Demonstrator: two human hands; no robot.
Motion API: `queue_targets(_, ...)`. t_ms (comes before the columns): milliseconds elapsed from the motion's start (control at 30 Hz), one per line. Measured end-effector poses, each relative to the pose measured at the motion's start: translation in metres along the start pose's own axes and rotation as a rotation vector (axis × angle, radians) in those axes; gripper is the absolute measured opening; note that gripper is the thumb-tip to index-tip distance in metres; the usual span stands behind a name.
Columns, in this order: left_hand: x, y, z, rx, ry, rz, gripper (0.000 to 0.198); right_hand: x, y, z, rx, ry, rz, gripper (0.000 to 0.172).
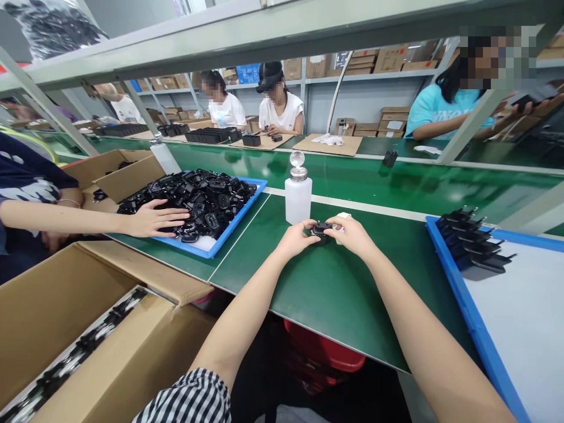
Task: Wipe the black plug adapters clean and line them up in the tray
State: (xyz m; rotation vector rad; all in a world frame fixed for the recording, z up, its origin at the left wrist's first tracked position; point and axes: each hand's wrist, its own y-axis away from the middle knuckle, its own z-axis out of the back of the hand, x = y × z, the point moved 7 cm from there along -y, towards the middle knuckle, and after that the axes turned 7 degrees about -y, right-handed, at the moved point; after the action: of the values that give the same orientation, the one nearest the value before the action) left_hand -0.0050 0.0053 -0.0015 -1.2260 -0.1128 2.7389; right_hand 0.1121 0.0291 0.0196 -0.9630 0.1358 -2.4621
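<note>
Over the green bench top (335,288), my left hand (296,238) and my right hand (352,234) meet around one small black plastic part (321,228). Both hands have their fingers curled on it. A small white piece (342,218) pokes out above the fingers of my right hand; I cannot make out what it is. Just behind my hands stands a white dispenser bottle (298,198) with a metal pump top, its lid flipped up.
A blue tray (229,226) heaped with black parts lies to the left, with a co-worker's hand (154,218) resting on the pile. Another blue tray (471,311) at right holds a row of black parts (473,247). Open cardboard boxes (88,329) stand at lower left. More people sit across the conveyor.
</note>
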Motion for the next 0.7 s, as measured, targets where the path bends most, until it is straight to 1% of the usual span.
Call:
queue_targets(133, -0.001, 0.001, 0.001, -0.002, -0.042, -0.011, 0.037, 0.005, 0.001, -0.003, 0.011, -0.050, 0.061, 0.016)
queue_targets(333, -0.004, 0.004, 0.002, -0.024, -0.115, -0.015, 0.038, 0.001, -0.001, -0.008, 0.059, -0.027, 0.053, 0.022)
queue_targets(433, -0.007, 0.001, 0.001, -0.028, -0.124, -0.029, 0.040, 0.001, -0.003, -0.006, 0.066, -0.035, 0.085, 0.021)
queue_targets(500, -0.009, 0.000, 0.002, -0.015, -0.115, -0.022, 0.040, 0.007, -0.002, -0.005, 0.090, -0.061, 0.120, 0.019)
queue_targets(533, -0.008, -0.001, 0.003, 0.009, -0.107, -0.007, 0.041, 0.012, 0.000, -0.007, 0.137, -0.085, 0.148, 0.018)
queue_targets(633, -0.011, -0.007, 0.007, 0.127, -0.151, -0.049, 0.035, 0.019, 0.000, -0.005, 0.111, -0.029, 0.081, 0.020)
queue_targets(700, -0.009, -0.017, 0.010, 0.194, -0.266, 0.006, 0.030, 0.024, -0.002, -0.007, 0.181, -0.006, 0.103, 0.020)
